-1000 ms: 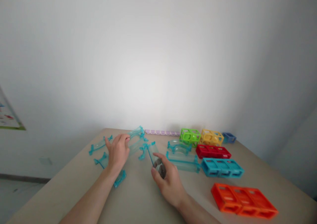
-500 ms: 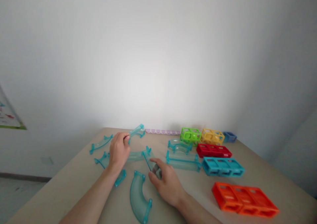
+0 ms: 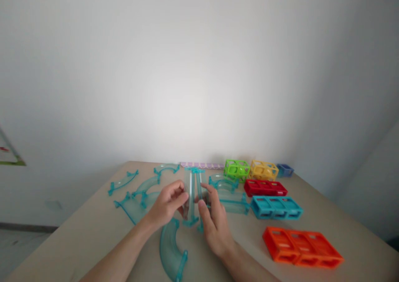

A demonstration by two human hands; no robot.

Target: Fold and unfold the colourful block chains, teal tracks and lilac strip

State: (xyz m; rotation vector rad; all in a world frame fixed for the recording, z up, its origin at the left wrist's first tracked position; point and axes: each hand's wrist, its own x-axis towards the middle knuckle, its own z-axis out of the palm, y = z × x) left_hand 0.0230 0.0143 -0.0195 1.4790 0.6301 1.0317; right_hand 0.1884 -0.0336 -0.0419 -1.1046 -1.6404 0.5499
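Note:
My left hand [image 3: 168, 201] pinches a clear teal straight track piece [image 3: 191, 194], held lengthwise away from me over the middle of the table. My right hand [image 3: 215, 226] grips a second, similar track piece [image 3: 200, 184] from its right side. The two pieces are side by side, their far ends meeting or nearly so; whether they touch I cannot tell. Fingers hide part of both. Nearer to me lies a curved teal track piece [image 3: 168, 248]. A wider teal piece [image 3: 132, 209] lies left of my left hand.
Several more teal tracks, such as a curve [image 3: 167, 167] and a flat straight piece [image 3: 233, 203], lie around. On the right stand open-frame blocks: green [image 3: 237, 170], yellow [image 3: 264, 171], blue [image 3: 284, 170], red [image 3: 265, 188], teal [image 3: 277, 207] and orange [image 3: 302, 247]. A pale wall rises behind.
My left hand has moved right and down to the middle, bringing its track piece beside the right one. My right hand has turned its piece more upright in view.

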